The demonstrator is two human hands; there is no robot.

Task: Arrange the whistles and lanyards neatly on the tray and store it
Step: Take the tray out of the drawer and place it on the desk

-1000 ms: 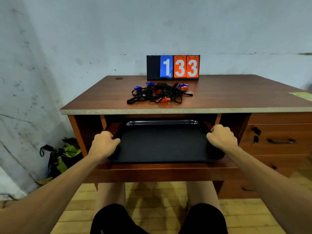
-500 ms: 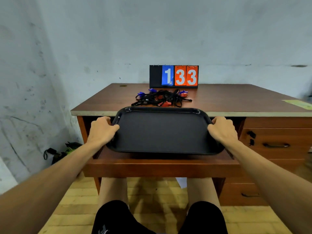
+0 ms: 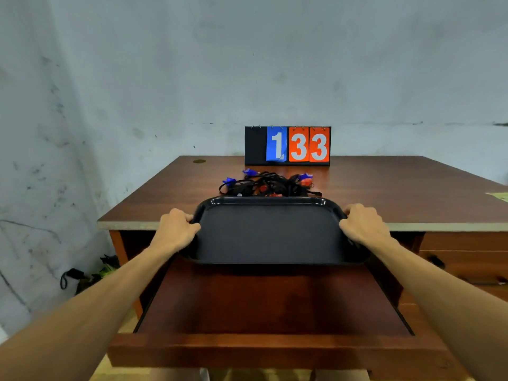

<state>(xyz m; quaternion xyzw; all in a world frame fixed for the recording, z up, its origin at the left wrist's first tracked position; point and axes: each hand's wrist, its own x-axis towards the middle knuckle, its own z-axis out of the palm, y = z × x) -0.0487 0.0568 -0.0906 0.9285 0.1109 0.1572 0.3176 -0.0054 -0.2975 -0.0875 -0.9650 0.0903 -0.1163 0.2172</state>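
Observation:
I hold a bare black tray [image 3: 270, 232] in the air by its two short sides, its far edge over the front edge of the wooden desk [image 3: 384, 188]. My left hand [image 3: 176, 229] grips the left rim and my right hand [image 3: 362, 226] grips the right rim. Just beyond the tray's far rim, a tangled heap of black lanyards [image 3: 264, 185] with blue whistles [image 3: 229, 180] and red whistles [image 3: 305, 182] lies on the desktop. The tray hides the near part of the heap.
The pull-out shelf [image 3: 272, 306] under the desktop stands open below the tray. A flip scoreboard [image 3: 287, 145] reading 1 33 stands at the back of the desk. Drawers [image 3: 464, 257] are on the right; a bag [image 3: 90, 276] lies on the floor at left.
The tray has come out of the shelf under the desktop and risen to desktop height, moving forward toward the heap. Both hands have kept their grip on its rims.

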